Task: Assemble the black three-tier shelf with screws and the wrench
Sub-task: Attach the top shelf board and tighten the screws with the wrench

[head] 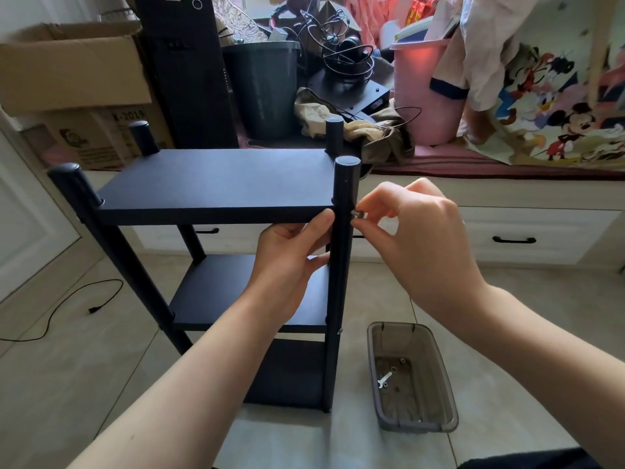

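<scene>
Both our forearms fill the foreground, reaching up toward the shelf (216,184) — black, three tiers, standing upright on the tiled floor (67,384) with four round posts. Landmark for everything: the near-right post (341,265). Our left hand (291,262) sits just left of that post, under the top board (216,187); thumb pressed up against the board's front edge, fingers curled underneath it and toward the post, so it grips the board's near-right corner. Our right hand (416,238) is just right of the post at top-board height, thumb and forefinger pinching a small metal screw (357,214) whose tip touches the post's side; remaining fingers loosely curled. How deep the screw sits in the post we cannot tell. Lower on the same post, at middle-tier level, another small fastener head (339,331) shows on its right side. Right of the post's foot, on the floor, a translucent grey plastic tray (411,377) — inside it the small silver wrench (384,380) and a few loose washers or nuts (394,369). Far behind the post: window-seat bench with white drawers (527,238), pink bucket (422,93), dark bin (263,89), cardboard boxes (74,79) off to the left. Black cable (67,309) lies on the floor well left of the post.
</scene>
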`<state>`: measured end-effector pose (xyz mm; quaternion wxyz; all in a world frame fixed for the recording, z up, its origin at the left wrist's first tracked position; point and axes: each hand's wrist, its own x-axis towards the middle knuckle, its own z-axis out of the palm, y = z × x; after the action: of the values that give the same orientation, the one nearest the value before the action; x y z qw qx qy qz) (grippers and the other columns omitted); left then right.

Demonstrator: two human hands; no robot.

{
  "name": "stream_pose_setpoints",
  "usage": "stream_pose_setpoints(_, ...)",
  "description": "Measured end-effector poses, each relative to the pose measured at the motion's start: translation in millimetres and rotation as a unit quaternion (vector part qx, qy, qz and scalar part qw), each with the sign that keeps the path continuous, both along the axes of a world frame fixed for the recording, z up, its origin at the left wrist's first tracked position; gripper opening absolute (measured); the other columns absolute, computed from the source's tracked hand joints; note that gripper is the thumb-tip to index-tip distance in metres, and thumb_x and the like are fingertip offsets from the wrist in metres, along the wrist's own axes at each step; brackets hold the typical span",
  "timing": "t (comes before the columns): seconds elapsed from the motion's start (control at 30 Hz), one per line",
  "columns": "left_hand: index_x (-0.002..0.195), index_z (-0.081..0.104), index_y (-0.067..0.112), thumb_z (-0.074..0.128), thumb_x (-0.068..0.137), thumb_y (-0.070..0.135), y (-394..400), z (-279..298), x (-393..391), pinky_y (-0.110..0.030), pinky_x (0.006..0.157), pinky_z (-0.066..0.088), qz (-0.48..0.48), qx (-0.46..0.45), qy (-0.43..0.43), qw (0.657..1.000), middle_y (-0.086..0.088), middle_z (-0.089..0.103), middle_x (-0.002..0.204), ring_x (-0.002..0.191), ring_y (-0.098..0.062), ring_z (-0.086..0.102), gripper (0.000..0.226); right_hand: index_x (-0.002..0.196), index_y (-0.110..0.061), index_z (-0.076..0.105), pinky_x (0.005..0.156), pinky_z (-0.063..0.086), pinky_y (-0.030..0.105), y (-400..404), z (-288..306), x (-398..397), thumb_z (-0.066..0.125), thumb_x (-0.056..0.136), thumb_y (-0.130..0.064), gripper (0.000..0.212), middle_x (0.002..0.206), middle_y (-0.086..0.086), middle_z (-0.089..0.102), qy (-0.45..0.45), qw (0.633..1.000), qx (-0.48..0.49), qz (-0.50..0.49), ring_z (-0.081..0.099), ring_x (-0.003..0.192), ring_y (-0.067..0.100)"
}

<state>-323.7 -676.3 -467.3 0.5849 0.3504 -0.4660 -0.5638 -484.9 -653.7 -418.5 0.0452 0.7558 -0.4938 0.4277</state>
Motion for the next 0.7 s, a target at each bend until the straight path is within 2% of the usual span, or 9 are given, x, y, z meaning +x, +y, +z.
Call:
stream_pose_setpoints(0.13,0.1,0.078,0.022,0.074,0.085,0.034,0,0,-1,-0.048,0.093,0.053,0.01,0.002,0.008,1.0,-0.005,0.076,0.111,0.111,-0.026,0.07,0.02,0.09,-0.016,0.073,0.074,0.05,0.049,2,-1,-1,0.074,0.086,-0.025,0.01,0.077,-0.007,0.069,0.015,0.999,-0.028,-0.007,0.056,0.086,0.023)
stream_pose_setpoints(0.3,0.105,0.076,0.02,0.071,0.083,0.034,1,1,-1,-0.05,0.095,0.052,0.015,-0.004,0.008,1.0,-0.005,0.075,0.114,0.112,-0.026,0.069,0.026,0.096,-0.021,0.074,0.079,0.05,0.048,-3,-1,-2,0.072,0.089,-0.029,0.011,0.08,-0.011,0.068,-0.018,1.0,0.02,0.014,0.058,0.09,0.02)
stream_pose_setpoints(0.43,0.102,0.078,0.024,0.069,0.091,0.03,1,1,0,-0.047,0.092,0.053,0.004,-0.009,0.003,1.0,-0.004,0.075,0.114,0.113,-0.025,0.069,0.016,0.094,-0.025,0.074,0.078,0.049,0.037,-6,-1,-1,0.071,0.089,-0.033,0.01,0.079,-0.016,0.067,-0.034,0.998,0.046,0.017,0.058,0.088,0.013)
stream_pose_setpoints(0.53,0.099,0.08,0.027,0.066,0.09,0.031,1,1,1,-0.043,0.088,0.054,-0.009,-0.014,0.002,1.0,-0.003,0.076,0.112,0.112,-0.025,0.069,0.016,0.087,-0.021,0.076,0.07,0.043,0.012,-7,2,-1,0.074,0.087,-0.031,0.01,0.074,-0.013,0.071,-0.079,0.993,0.076,0.044,0.063,0.075,0.002)
stream_pose_setpoints(0.57,0.098,0.08,0.028,0.066,0.09,0.031,1,1,1,-0.043,0.088,0.054,-0.011,-0.017,0.0,1.0,-0.003,0.076,0.111,0.112,-0.025,0.069,0.016,0.084,-0.02,0.077,0.067,0.042,0.008,-7,4,-1,0.076,0.085,-0.03,0.01,0.071,-0.013,0.071,-0.101,0.989,0.091,0.056,0.064,0.07,-0.001)
stream_pose_setpoints(0.7,0.097,0.08,0.028,0.067,0.089,0.031,-2,-1,1,-0.049,0.092,0.053,-0.008,-0.021,0.0,1.0,-0.003,0.076,0.11,0.113,-0.027,0.069,0.015,0.076,-0.017,0.076,0.065,0.049,0.015,-9,9,-2,0.08,0.079,-0.032,0.016,0.064,-0.009,0.07,-0.166,0.973,0.138,0.079,0.066,0.062,0.0)
